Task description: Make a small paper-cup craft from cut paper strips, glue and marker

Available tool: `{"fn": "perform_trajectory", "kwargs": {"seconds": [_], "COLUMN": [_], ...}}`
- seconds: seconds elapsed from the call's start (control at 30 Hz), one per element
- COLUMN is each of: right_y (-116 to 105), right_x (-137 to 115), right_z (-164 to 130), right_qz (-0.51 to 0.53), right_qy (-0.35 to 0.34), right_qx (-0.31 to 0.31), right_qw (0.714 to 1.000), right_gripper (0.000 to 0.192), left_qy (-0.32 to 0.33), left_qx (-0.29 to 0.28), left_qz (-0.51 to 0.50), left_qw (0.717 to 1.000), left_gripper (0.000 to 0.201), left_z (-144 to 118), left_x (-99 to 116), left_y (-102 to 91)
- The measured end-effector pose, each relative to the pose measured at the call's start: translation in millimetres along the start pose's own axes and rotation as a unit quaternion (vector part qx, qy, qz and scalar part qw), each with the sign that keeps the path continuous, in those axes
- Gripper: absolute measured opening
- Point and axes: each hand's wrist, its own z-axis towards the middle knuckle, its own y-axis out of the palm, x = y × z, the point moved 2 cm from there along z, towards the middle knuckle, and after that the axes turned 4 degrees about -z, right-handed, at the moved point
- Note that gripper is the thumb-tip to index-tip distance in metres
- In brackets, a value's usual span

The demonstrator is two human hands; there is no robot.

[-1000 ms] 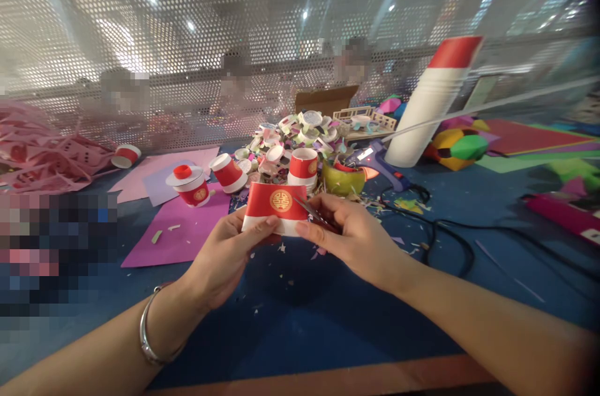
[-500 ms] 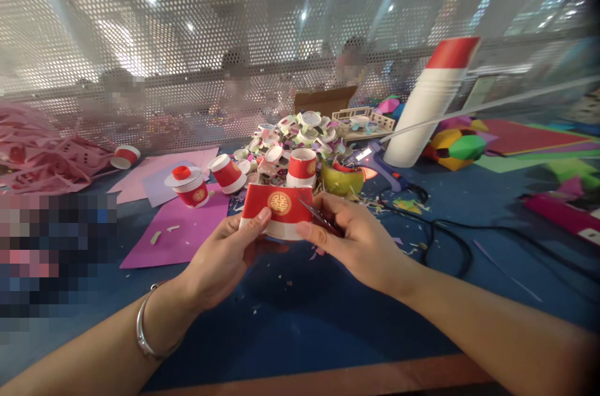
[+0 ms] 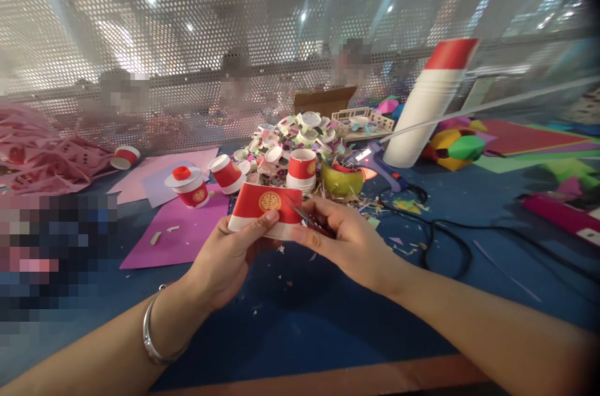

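Note:
My left hand (image 3: 228,258) pinches the lower edge of a red and white paper cup piece (image 3: 262,210) with a gold emblem, held above the blue table (image 3: 290,315). My right hand (image 3: 344,238) grips small scissors (image 3: 307,215), whose blades touch the right side of the cup piece. A silver bangle sits on my left wrist.
Behind my hands stand red paper cups (image 3: 302,169), a lidded cup (image 3: 190,185), a heap of cut cup bottoms (image 3: 300,130), a green bowl (image 3: 342,178), a glue gun (image 3: 377,162) with a black cable (image 3: 450,233), a tall cup stack (image 3: 429,102) and purple sheets (image 3: 180,227). A perforated screen runs across the back.
The cup piece has turned and shifted a little left in my left hand. My right hand with the scissors has followed it leftward.

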Motion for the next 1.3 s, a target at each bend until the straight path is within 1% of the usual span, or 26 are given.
{"fn": "perform_trajectory", "kwargs": {"seconds": [0.07,0.13,0.2,0.27,0.37,0.47,0.57,0.73,0.9,1.1,1.23,1.3], "right_y": [-2,-4,-6,-7,-8,-8,-8,-9,-9,-9,-9,-10], "right_x": [1,1,0,-1,0,0,0,-1,-6,-9,-7,-6], "right_z": [-1,-1,-2,-3,-3,-3,-4,-6,-8,-8,-8,-8], "right_qz": [0.020,0.015,0.001,-0.007,-0.016,-0.024,-0.030,-0.034,-0.036,-0.042,-0.043,-0.044], "right_qy": [0.027,0.044,0.047,0.048,0.055,0.061,0.056,0.054,0.045,0.034,0.043,0.044], "right_qx": [0.005,0.014,0.019,0.022,0.017,-0.002,-0.017,-0.042,-0.055,-0.052,-0.054,-0.053], "right_qw": [0.999,0.999,0.999,0.999,0.998,0.998,0.998,0.997,0.997,0.997,0.997,0.997], "right_gripper": [0.036,0.041,0.042,0.040,0.038,0.039,0.040,0.040,0.039,0.038,0.038,0.037], "left_qy": [0.009,0.010,0.022,0.043,0.057,0.047,0.039,0.021,0.037,0.022,-0.009,-0.021], "left_qx": [0.020,0.041,0.054,0.054,0.030,-0.010,-0.035,-0.057,-0.061,-0.065,-0.031,-0.027], "left_qz": [0.007,0.012,0.013,0.009,0.013,0.040,0.076,0.121,0.141,0.094,0.039,0.011], "left_qw": [1.000,0.999,0.998,0.998,0.998,0.998,0.996,0.991,0.987,0.993,0.999,0.999], "left_gripper": [0.024,0.026,0.024,0.020,0.014,0.013,0.012,0.014,0.013,0.012,0.014,0.019], "left_z": [1,3,5,7,8,7,5,5,4,1,-2,-4], "left_x": [6,11,14,16,15,12,12,14,17,15,13,12], "left_y": [-3.8,-8.3,-12.8,-16.5,-19.2,-18.8,-18.7,-21.9,-21.4,-16.4,-10.4,-6.6]}}
